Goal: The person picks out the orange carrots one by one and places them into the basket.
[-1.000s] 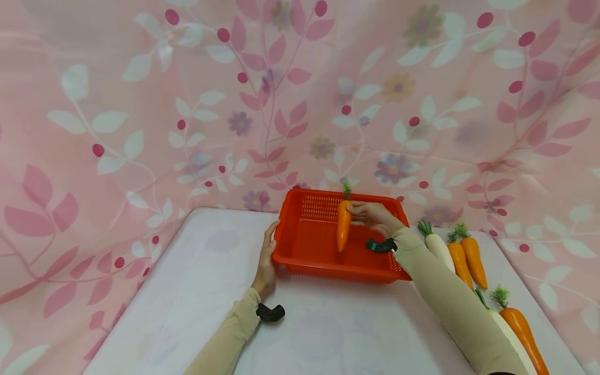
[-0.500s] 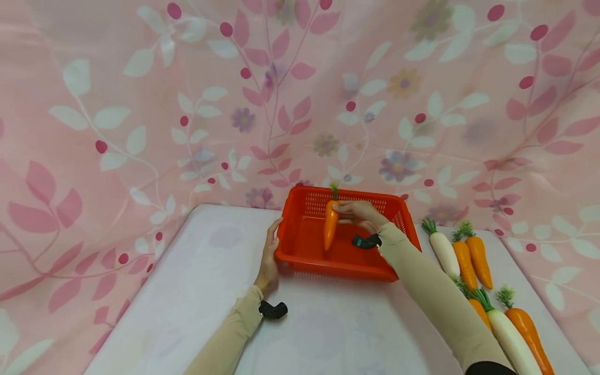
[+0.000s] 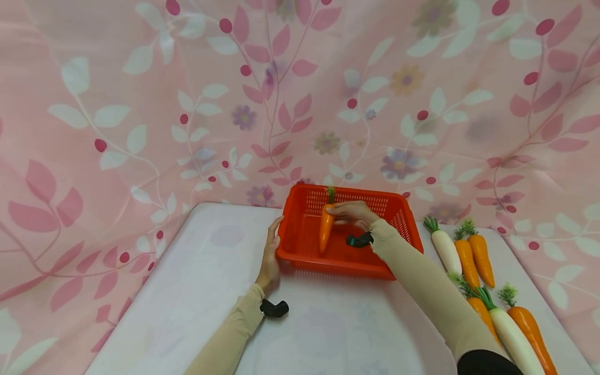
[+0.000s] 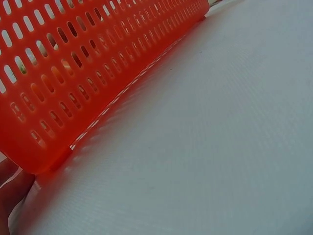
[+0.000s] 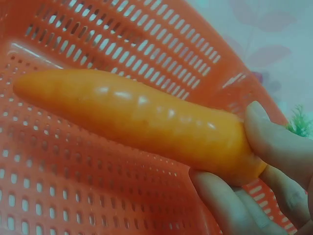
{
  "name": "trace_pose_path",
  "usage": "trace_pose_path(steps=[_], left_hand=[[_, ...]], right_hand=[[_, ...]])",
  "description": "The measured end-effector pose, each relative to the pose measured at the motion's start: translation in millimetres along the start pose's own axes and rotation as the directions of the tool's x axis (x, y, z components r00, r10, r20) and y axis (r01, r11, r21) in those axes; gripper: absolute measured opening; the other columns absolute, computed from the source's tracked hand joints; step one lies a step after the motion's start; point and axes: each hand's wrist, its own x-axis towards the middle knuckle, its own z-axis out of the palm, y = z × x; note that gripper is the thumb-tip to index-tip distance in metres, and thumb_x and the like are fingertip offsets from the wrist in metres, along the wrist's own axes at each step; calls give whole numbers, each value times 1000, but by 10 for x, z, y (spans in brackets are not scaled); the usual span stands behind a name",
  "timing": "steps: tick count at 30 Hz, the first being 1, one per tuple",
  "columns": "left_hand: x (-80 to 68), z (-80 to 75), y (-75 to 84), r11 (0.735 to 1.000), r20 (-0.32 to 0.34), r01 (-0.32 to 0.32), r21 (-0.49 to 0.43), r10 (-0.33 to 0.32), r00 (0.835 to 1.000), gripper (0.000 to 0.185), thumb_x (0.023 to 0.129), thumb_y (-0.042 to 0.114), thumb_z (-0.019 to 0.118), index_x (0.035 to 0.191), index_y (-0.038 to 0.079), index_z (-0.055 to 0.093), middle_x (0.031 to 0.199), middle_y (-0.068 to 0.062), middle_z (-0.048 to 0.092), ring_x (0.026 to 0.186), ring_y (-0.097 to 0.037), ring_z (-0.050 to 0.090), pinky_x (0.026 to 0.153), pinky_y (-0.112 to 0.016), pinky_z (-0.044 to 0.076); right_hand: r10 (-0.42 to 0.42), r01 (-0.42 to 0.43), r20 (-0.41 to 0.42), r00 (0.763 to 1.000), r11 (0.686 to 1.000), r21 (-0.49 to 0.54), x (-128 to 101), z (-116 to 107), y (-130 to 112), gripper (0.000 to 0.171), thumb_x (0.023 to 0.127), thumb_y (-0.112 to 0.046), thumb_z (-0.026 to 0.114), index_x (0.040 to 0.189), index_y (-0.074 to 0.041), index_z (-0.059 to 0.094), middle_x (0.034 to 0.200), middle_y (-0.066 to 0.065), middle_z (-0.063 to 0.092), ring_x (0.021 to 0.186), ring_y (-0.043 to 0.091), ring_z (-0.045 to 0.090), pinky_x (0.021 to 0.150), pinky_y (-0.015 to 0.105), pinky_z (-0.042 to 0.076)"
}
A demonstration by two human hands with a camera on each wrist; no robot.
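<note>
My right hand (image 3: 353, 213), pinching the orange plastic carrot (image 3: 325, 230), has sunk lower into the red perforated basket (image 3: 347, 263); my flat left hand (image 3: 270, 258) steadies its wall

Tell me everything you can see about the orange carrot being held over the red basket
The carrot is smooth, glossy orange, plastic-looking, with a small green leafy tuft at its top. It tapers to a blunt rounded tip that points down into the red basket, green end up. The right hand pinches its thick upper end between thumb and fingers. Whether its tip touches the perforated basket floor cannot be told. The left hand rests on the basket's left side, not on the carrot.
</note>
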Motion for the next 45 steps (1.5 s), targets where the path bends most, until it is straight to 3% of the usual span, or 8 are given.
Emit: trace_pose_path(steps=[5, 9, 15, 19, 27, 35, 45], left_hand=[[-26, 11, 153, 1000, 13, -2, 24, 1, 1000, 55, 103, 18, 19, 158, 13, 21, 164, -6, 19, 146, -34, 27, 116, -61, 23], [-25, 24, 160, 999, 25, -30, 17, 29, 999, 55, 102, 16, 18, 157, 9, 20, 164, -11, 18, 145, -40, 26, 115, -64, 23], [-16, 54, 161, 999, 21, -46, 25, 46, 999, 56, 101, 15, 19, 157, 8, 21, 163, -11, 19, 147, -37, 25, 116, -62, 23], [-4, 62, 109, 999, 17, -37, 37, 36, 999, 55, 102, 14, 20, 157, 10, 21, 164, -9, 19, 148, -30, 24, 117, -58, 23], [53, 50, -172, 998, -28, -37, 42, 38, 999, 54, 103, 23, 20, 157, 24, 24, 162, 6, 22, 146, -22, 28, 117, -56, 23], [53, 22, -213, 995, -35, -71, 75, 74, 997, 54, 102, 31, 21, 156, 25, 25, 162, 6, 23, 146, -22, 28, 116, -57, 25], [41, 22, -226, 997, -26, -79, 15, 79, 997, 57, 101, 34, 21, 157, 24, 22, 162, 4, 21, 146, -24, 26, 117, -59, 22]], right_hand=[[12, -12, 10, 1000, 1000, -19, 69, 86, 20, 51, 88, -9, 72, 134, 6, 56, 117, 14, 70, 97, 21, 71, 90, 42, 56], [25, -25, 8, 1000, 999, -26, 84, 157, 23, 53, 88, -8, 73, 135, 6, 54, 120, 16, 69, 101, 22, 70, 93, 44, 55], [14, -13, 13, 1000, 998, -55, 110, 241, 29, 48, 87, -9, 74, 131, 6, 59, 114, 15, 72, 102, 27, 71, 96, 46, 53], [20, -19, 12, 1000, 997, -70, 144, 271, 37, 46, 87, -9, 74, 128, 6, 61, 112, 16, 72, 99, 27, 72, 98, 48, 51], [41, -40, 21, 999, 996, -81, 241, 308, 45, 45, 85, -10, 76, 124, 7, 63, 117, 19, 70, 100, 28, 72, 97, 48, 52], [61, -61, 1, 998, 990, -130, 326, 367, 75, 39, 85, -8, 76, 120, 6, 67, 105, 14, 74, 96, 26, 73, 94, 46, 54], [57, -63, -35, 998, 978, -201, 335, 431, 64, 36, 84, -10, 77, 115, 5, 70, 109, 16, 73, 92, 23, 73, 90, 44, 56]])
